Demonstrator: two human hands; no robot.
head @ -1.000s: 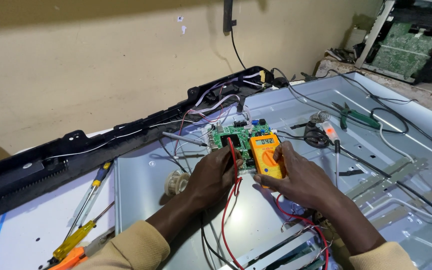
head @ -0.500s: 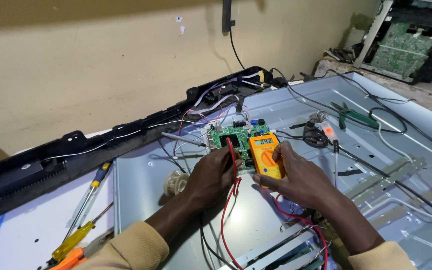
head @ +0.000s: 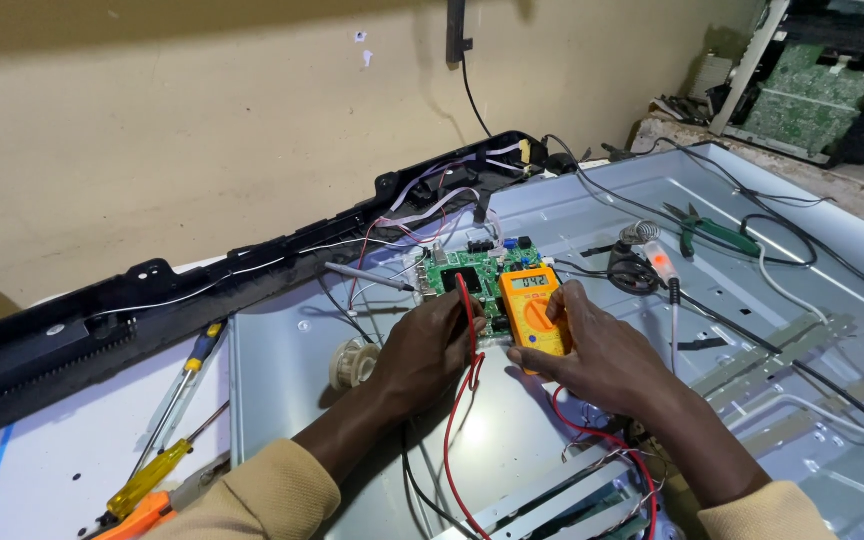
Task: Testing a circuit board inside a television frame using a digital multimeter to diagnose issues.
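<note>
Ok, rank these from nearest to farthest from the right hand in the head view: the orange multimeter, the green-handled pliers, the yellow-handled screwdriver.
Measured from the right hand:
1. Orange multimeter: under its fingers, touching.
2. Green-handled pliers: up and to the right, on the grey metal panel.
3. Yellow-handled screwdriver: far left, beyond the left hand, on the white surface.

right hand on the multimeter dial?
Yes, the right hand rests on the orange multimeter, thumb at its dial, while the left hand holds the red probe lead.
</note>
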